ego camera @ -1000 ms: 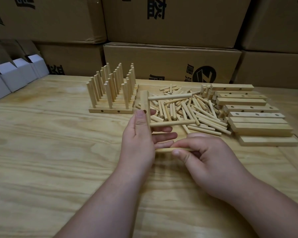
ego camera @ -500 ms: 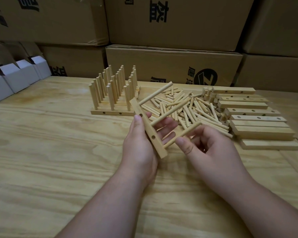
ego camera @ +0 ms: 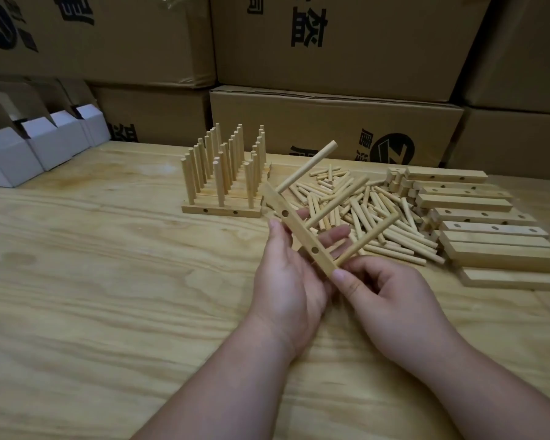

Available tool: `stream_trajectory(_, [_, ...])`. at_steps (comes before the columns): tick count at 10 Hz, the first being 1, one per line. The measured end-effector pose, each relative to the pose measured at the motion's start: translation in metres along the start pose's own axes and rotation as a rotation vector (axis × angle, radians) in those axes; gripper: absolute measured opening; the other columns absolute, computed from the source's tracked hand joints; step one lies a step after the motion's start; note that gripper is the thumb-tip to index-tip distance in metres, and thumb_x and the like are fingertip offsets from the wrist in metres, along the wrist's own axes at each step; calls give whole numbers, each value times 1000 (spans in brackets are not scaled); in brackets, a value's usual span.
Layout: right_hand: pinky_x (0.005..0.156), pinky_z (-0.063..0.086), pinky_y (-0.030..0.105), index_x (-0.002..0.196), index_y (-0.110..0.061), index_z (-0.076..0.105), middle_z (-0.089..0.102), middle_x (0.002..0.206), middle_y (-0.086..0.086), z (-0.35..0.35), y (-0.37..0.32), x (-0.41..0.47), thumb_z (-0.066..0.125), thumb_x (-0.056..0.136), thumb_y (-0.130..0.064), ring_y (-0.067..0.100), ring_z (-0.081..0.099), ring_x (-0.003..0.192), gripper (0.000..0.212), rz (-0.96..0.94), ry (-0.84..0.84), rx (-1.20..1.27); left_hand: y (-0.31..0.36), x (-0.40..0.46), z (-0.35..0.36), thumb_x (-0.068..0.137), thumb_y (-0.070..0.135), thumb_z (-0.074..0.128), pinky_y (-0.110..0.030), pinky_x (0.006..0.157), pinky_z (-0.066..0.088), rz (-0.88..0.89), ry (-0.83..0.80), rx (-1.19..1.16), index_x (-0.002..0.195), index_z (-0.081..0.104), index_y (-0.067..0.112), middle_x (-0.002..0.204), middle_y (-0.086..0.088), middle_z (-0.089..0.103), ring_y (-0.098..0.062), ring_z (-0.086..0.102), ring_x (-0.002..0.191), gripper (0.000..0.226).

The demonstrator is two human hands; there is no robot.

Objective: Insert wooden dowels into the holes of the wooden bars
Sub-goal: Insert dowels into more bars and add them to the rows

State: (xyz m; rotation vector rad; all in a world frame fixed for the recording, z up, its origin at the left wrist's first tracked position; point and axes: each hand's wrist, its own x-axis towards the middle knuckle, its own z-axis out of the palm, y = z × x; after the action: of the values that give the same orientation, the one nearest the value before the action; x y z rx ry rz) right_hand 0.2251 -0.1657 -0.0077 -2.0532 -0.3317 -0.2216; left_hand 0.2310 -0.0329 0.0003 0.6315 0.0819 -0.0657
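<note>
Bar (ego camera: 294, 227) w/ 3 dowels (ego camera: 336, 200), L hand (ego camera: 286, 281) grip clamped, R hand (ego camera: 385, 290) pinching bar end

Pale tan dowels (ego camera: 375, 217) and bars (ego camera: 477, 217), grain-streaked yellow table (ego camera: 108, 281), brown black-printed cartons (ego camera: 331, 125), white boxes (ego camera: 35, 147).

We see two bare forearms and hands, the left hand (ego camera: 286, 281) and right hand (ego camera: 391, 300): no sleeves, gloves, rings or watch; fingernails are short and unpainted.
</note>
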Motion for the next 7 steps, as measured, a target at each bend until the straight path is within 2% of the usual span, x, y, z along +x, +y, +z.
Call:
stream_trajectory(1, [56, 46, 13, 81, -32, 73, 71, 72, -19, 5, 5, 9, 71, 90, -21, 1, 63, 62, 14, -16, 79, -4, -2, 2, -2, 102, 56, 38, -53, 92, 58, -5, 50, 68, 129, 57, 22, 112, -25, 72, -41, 69, 110, 48])
stream_trajectory(2, [59, 45, 8, 83, -32, 72, 72, 76, -23, 9, 9, 17, 70, 91, -19, -3, 65, 64, 15, -24, 126, 7, -5, 4, -2, 103, 45, 46, -51, 92, 59, 28, 128, 96, 124, 60, 13, 115, -25, 71, -38, 72, 105, 40])
stream_trajectory(3, [59, 45, 7, 81, -34, 67, 71, 78, -22, 9, 13, 21, 69, 91, -23, -2, 65, 69, 16, -34, 194, -9, -7, 7, -3, 103, 39, 50, -39, 77, 59, 81, 220, 126, 106, 59, 16, 98, -13, 70, -29, 72, 92, 25])
stream_trajectory(4, [60, 42, 5, 84, -36, 64, 70, 80, -23, 10, 13, 30, 69, 91, -27, -2, 63, 76, 13, -33, 191, -63, -8, 0, -2, 95, 42, 52, -26, 53, 39, 254, 208, 375, 66, 54, 31, 64, 4, 51, -15, 50, 61, 31])
stream_trajectory(5, [70, 45, 11, 99, -26, 70, 71, 86, -13, 14, 12, 50, 67, 92, -28, 0, 65, 83, 7, -16, 88, -138, -13, -16, -2, 90, 44, 51, -28, 52, 35, 617, 22, 814, 60, 48, 27, 57, 14, 42, -7, 38, 56, 34])
stream_trajectory(6, [88, 47, 26, 114, -11, 68, 69, 110, 7, 26, 2, 73, 61, 97, -24, 23, 63, 108, 23, 64, -156, -101, -17, -24, -3, 93, 38, 51, -32, 51, 33, 845, -86, 1082, 59, 34, 26, 54, 11, 31, -12, 34, 51, 40])
stream_trajectory(7, [95, 43, 29, 127, -21, 60, 58, 126, 1, 45, -4, 95, 49, 101, -34, 19, 54, 116, 30, -55, -329, -495, -13, -25, 0, 95, 32, 51, -26, 56, 29, 956, -58, 1151, 60, 31, 27, 54, 12, 26, -13, 32, 49, 41])
